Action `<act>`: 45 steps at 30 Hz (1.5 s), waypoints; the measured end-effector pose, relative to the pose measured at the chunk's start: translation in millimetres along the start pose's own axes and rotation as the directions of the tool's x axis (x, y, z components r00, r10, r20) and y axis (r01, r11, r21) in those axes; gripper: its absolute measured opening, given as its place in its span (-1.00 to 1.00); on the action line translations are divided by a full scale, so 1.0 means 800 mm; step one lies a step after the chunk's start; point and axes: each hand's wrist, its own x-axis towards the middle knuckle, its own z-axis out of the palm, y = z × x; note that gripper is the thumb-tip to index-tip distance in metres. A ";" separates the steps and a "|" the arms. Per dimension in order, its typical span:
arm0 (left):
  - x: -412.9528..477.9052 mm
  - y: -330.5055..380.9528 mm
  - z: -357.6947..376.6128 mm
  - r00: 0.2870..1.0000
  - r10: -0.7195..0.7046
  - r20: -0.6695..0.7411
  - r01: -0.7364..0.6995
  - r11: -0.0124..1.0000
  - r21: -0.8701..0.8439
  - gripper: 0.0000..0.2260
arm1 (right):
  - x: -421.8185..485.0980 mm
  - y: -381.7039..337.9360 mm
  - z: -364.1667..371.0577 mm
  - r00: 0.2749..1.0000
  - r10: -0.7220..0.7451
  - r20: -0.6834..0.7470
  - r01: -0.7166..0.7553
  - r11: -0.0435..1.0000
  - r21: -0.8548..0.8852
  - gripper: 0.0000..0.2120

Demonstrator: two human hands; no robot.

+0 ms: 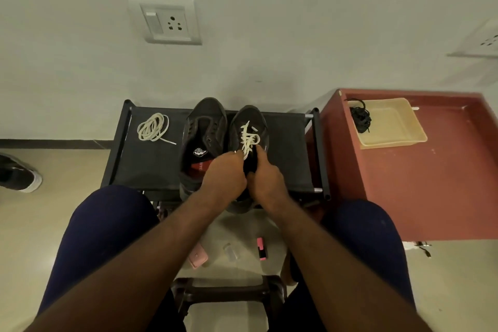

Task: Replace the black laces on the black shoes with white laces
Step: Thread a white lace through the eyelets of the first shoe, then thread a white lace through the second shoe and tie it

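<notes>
Black fabric forms the top of the low metal-framed counter point(151, 164) in front of the seated person's knees. Two black low-top shoes stand on it side by side, touching, toes toward the wall. The left black shoe point(207, 121) has bare eyelets, and its open mouth shows an insole with a white logo and a red patch. The right black shoe point(252, 116) carries a white lace point(246, 140) crossed through its eyelets, with a loose loop near the top rows. Both hands meet at that shoe's mouth. The left grip point(225, 174) is clenched, its fingertips pinching an end of the white lace whose pale tip just shows. The right grip point(265, 178) is curled round the right black shoe at its tongue and collar, with the thumb up against the lacing. A coiled white lace point(153, 127) lies near the counter's far left corner, well apart from the shoes. To the right, on a red-brown counter point(431, 183), sits a shallow beige plastic tray point(396, 132). A tangled bundle of black laces point(359, 117) lies in the tray's far left corner, partly draped over the rim.
</notes>
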 end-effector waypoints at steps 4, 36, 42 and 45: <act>-0.010 0.000 0.018 0.993 0.026 -0.114 -0.051 0.972 -0.229 -0.74 | -0.009 0.003 -0.020 0.997 0.004 -0.076 0.002 0.997 0.076 -0.42; -0.027 0.060 0.014 0.987 0.101 0.121 -0.045 0.915 -0.400 -0.51 | -0.011 0.059 -0.098 0.850 -0.010 -0.527 0.037 0.998 0.042 -0.68; -0.051 -0.050 -0.042 0.975 -0.073 -0.208 -0.022 0.906 -0.423 -0.82 | -0.039 -0.035 -0.031 0.912 -0.233 -0.338 0.311 0.929 0.199 -0.70; -0.048 -0.103 -0.060 0.890 -0.324 -0.321 0.172 0.891 -0.420 -0.82 | -0.027 -0.073 0.024 0.980 -0.166 -0.109 0.184 0.966 0.182 -0.55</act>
